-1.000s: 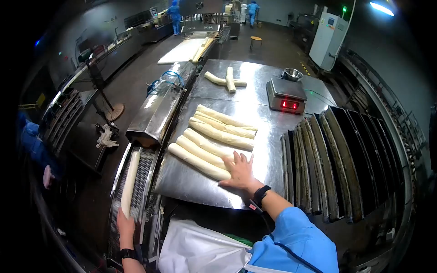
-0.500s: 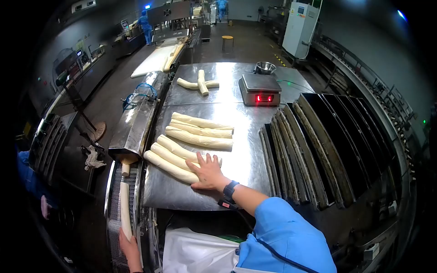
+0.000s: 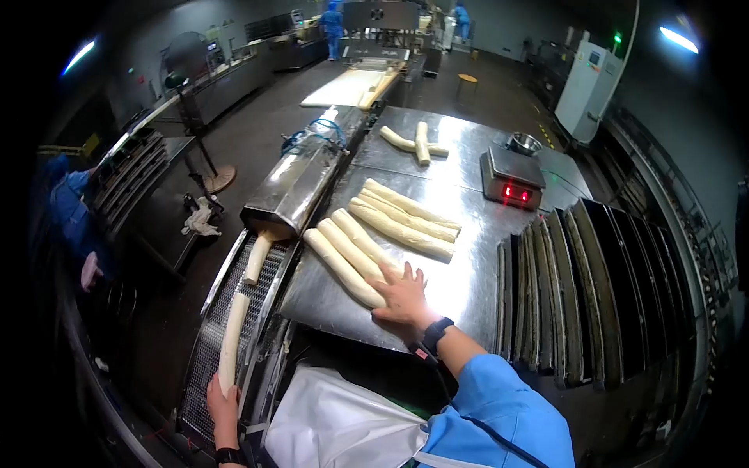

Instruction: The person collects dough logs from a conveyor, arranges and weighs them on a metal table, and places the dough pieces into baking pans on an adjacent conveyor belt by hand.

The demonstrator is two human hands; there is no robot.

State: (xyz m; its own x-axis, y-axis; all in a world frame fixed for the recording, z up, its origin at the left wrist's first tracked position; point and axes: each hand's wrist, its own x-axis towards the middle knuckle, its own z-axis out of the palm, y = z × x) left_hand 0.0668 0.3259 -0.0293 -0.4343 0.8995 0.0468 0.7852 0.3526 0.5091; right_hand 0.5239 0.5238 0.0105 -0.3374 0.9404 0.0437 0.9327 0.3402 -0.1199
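A long, pale dough log (image 3: 232, 335) lies on the mesh conveyor (image 3: 204, 355) at left. My left hand (image 3: 223, 402) has its fingers curled around the near end of it. Behind it, a second dough log (image 3: 257, 261) sticks out from under the metal housing (image 3: 292, 191). My right hand (image 3: 406, 300) rests with fingers spread over the near ends of a group of dough logs (image 3: 343, 269) lying side by side on the steel table (image 3: 328, 318). Just beyond them lies another row of dough logs (image 3: 404, 228).
Several long dark metal pans (image 3: 585, 288) stand on edge at right. A scale (image 3: 512, 178) with red digits and a metal bowl (image 3: 523, 143) sit farther back, left of which are crossed dough logs (image 3: 422, 144). A co-worker in blue (image 3: 69, 207) is at far left.
My view has turned left, so the table appears farther right. The second dough log has come farther out of the housing. Both hands keep their contact with the dough.
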